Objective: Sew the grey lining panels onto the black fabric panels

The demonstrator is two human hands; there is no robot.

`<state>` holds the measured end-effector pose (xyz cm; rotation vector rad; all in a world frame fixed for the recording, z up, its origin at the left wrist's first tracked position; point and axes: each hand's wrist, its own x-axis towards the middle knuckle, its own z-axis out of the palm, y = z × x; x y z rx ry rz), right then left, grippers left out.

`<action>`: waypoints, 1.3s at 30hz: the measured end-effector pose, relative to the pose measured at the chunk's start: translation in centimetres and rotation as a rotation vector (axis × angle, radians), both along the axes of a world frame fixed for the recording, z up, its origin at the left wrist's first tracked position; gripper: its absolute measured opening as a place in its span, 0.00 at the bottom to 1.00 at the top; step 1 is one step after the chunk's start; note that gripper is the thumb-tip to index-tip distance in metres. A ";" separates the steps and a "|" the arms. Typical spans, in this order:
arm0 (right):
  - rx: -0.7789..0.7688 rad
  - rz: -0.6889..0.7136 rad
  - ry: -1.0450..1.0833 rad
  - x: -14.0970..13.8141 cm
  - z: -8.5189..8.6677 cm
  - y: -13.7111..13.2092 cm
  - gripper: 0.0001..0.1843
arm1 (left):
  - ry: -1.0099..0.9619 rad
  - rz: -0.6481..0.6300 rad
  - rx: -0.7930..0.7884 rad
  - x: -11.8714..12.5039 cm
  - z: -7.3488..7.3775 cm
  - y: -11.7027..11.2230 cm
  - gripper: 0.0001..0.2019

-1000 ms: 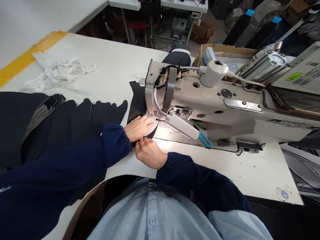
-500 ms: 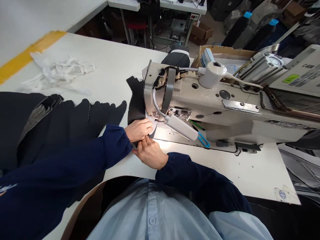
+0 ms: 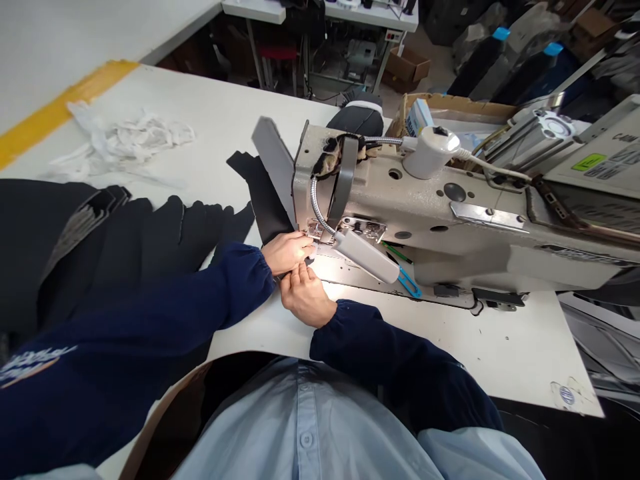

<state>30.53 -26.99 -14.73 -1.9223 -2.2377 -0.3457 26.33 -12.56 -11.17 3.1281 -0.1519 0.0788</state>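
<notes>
A dark fabric piece (image 3: 270,203) lies at the left end of the sewing machine (image 3: 385,193), running under my hands. One grey flap (image 3: 274,157) of it stands up beside the machine head. My left hand (image 3: 287,253) is closed on the fabric right by the needle area, fingertips in the lamp's light. Just nearer to me, my right hand (image 3: 309,298) pinches the fabric's near end, its fingers touching the left hand's. The small white lamp (image 3: 367,255) hangs over the machine bed. My hands hide the fabric's edge and most of the stitching spot.
Stacked dark fabric pieces (image 3: 125,247) cover the table's left. White scraps (image 3: 145,137) lie behind them. On the machine bed rest blue thread snips (image 3: 409,283) and a green pen-like tool (image 3: 397,252). A cardboard box (image 3: 457,103) stands behind the machine.
The grey flap has risen into view beside the machine head, and the dark fabric has swung left at its far end. Both hands have shifted slightly right, closer to the needle area.
</notes>
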 end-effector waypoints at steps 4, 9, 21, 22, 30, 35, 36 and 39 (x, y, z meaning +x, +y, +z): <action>0.039 0.005 -0.042 0.5 -0.3 0.3 0.16 | 0.006 -0.034 0.000 0.2 0.1 0.3 0.08; 0.014 -0.027 -0.039 0.9 -0.5 0.7 0.16 | 0.005 -0.001 -0.027 0.0 -0.2 0.7 0.09; -0.081 -0.155 0.015 2.0 -0.6 2.1 0.21 | -0.048 0.106 -0.002 1.7 1.5 2.0 0.09; -0.087 -0.155 0.021 2.0 -0.6 2.1 0.21 | -0.048 0.112 -0.003 1.7 1.5 2.0 0.09; -0.065 -0.146 0.061 2.1 -0.8 2.0 0.22 | -0.043 0.106 0.015 1.8 0.9 2.0 0.10; -0.048 -0.144 0.097 2.4 -1.2 2.0 0.21 | -0.067 0.088 0.003 1.8 0.8 2.0 0.09; -0.038 -0.149 0.100 2.4 -1.4 2.0 0.21 | -0.067 0.092 -0.002 1.8 0.7 2.0 0.09; -0.004 -0.156 0.109 2.6 -1.9 2.0 0.20 | -0.075 0.125 -0.043 1.8 0.4 1.9 0.09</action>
